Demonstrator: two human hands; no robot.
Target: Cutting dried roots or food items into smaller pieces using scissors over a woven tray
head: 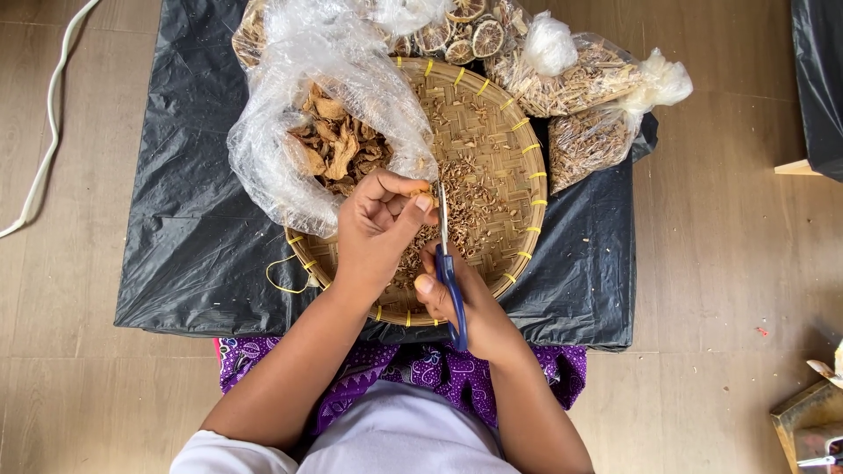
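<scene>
Both hands point(413, 254) snip with scissors point(448, 263) inside the tray's rim point(527, 149).

Black plastic sheet point(193, 219) covers the wooden floor point(729, 263), with a white cable point(48, 132) at one edge.

We count 2 hands: left hand point(379, 219) pinching 1 small dried piece point(425, 191), right hand point(461, 303) w/ 1 pair of blue-handled scissors point(448, 263). Under both grips, 1 woven bamboo tray point(500, 132). Just above-left of the left grip, 1 open clear bag point(307, 96) of dried chunks. Further up & right of the scissors, approx. 3 more bags: 1 of dried citrus slices point(470, 35), 2 of woody bits point(571, 83) point(593, 140). 1 black plastic sheet point(189, 175) underneath.
</scene>
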